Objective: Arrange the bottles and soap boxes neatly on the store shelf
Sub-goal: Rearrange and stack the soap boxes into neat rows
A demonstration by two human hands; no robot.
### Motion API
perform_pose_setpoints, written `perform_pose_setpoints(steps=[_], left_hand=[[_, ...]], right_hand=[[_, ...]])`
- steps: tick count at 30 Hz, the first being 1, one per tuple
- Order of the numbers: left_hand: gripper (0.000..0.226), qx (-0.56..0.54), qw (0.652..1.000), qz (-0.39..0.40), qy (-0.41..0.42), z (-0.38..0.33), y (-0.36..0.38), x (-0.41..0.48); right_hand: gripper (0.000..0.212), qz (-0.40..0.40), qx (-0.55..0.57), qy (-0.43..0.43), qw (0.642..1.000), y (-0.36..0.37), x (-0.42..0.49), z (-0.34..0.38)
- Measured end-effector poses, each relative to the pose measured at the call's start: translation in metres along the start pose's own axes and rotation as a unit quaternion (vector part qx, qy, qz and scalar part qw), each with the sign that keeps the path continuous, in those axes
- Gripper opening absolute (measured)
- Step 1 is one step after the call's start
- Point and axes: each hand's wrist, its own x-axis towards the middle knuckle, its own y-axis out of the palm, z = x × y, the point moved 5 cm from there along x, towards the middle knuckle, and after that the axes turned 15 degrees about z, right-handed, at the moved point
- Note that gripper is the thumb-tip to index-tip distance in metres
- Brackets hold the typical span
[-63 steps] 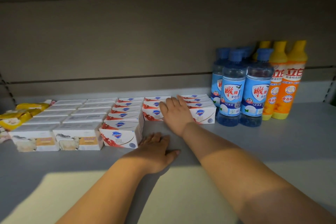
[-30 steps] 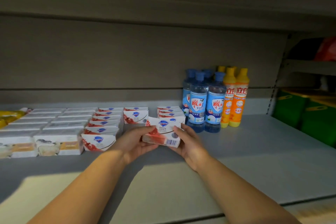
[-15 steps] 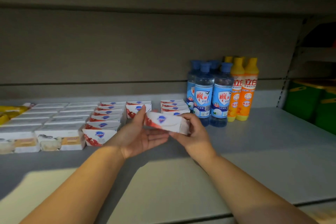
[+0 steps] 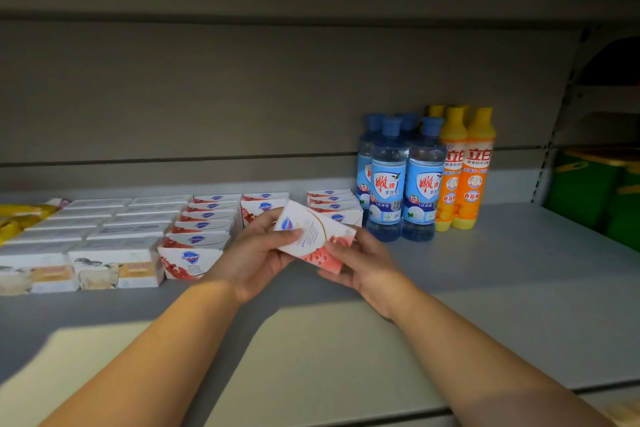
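Two hands hold one soap box (image 4: 313, 236) above the shelf (image 4: 519, 288), clear of its surface and in front of the stocked rows.

Grip, left hand (image 4: 256, 253): the thumb lies on the upper face of the box and the other fingers curl under its left end.

Grip, right hand (image 4: 360, 263): the fingers curl round the lower right end of the box from below.

Orientation: the soap box is tilted, with its white printed face turned up toward the camera. A blue shield logo sits near the left end and a red pattern at the lower right corner.

Stock on the shelf, left to right:
- yellow packets (image 4: 20, 215) at the far left edge;
- white boxes (image 4: 114, 263) in two rows running front to back;
- red-and-white boxes (image 4: 204, 229) in three rows, the middle row short and set at the back, directly behind the held box;
- blue bottles (image 4: 388, 180), upright, just beside the right-hand box row;
- orange bottles (image 4: 474, 166), upright, touching the blue group.

Green containers (image 4: 595, 194) stand in the next bay to the right.
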Motion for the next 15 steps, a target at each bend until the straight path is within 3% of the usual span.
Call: perform_pose_setpoints(steps=[3, 5, 8, 11, 13, 15], left_hand=[[0.039, 0.030, 0.999, 0.005, -0.027, 0.001, 0.002, -0.001], [0.047, 0.033, 0.996, -0.006, -0.080, 0.005, 0.001, 0.000], [0.046, 0.011, 0.986, -0.033, -0.160, 0.011, -0.003, -0.003], [0.040, -0.068, 0.986, -0.026, -0.148, 0.009, -0.004, -0.005], [0.036, -0.092, 0.988, -0.024, -0.122, 0.007, -0.005, -0.005], [0.027, -0.098, 0.990, -0.027, -0.098, 0.006, -0.007, -0.004]], right_hand=[[0.042, -0.040, -0.110, -0.060, 0.991, -0.001, -0.001, 0.006], [0.046, -0.057, -0.258, -0.137, 0.955, 0.002, -0.005, 0.018], [0.039, -0.030, -0.482, -0.267, 0.834, 0.014, -0.013, 0.032], [0.037, -0.038, -0.575, -0.344, 0.741, 0.025, -0.020, 0.041], [0.040, -0.037, -0.592, -0.352, 0.724, 0.029, -0.022, 0.042], [0.054, -0.028, -0.561, -0.308, 0.768, 0.026, -0.021, 0.038]])
